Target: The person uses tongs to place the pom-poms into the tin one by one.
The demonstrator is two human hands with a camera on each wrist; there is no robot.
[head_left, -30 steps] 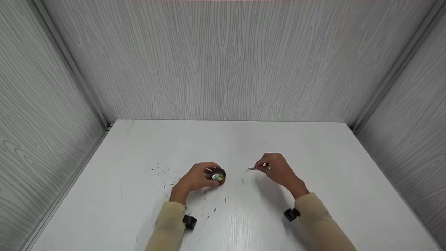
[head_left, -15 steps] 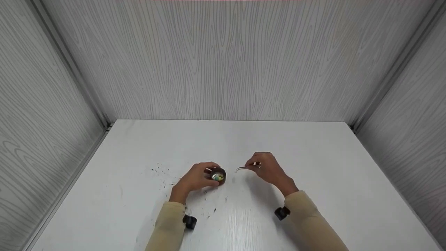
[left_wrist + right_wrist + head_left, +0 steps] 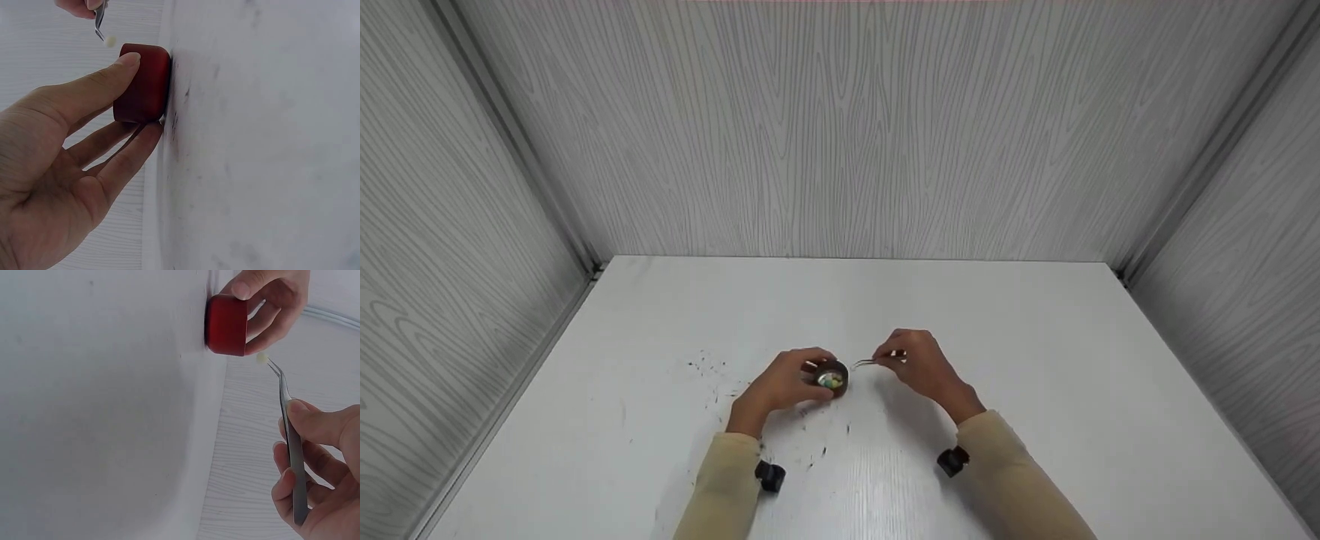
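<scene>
Left hand (image 3: 780, 386) grips the small red cup (image 3: 143, 83) on the white table (image 3: 1035, 360), steadying it, while right hand (image 3: 919, 367) pinches tweezers (image 3: 289, 433) holding a pale bead (image 3: 261, 358) just beside the cup's rim (clear of it).

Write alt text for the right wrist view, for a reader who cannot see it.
A right hand holds metal tweezers whose tips pinch a small pale bead just beside the rim of a small red cup. The left hand grips the cup, which stands on a white table.
</scene>
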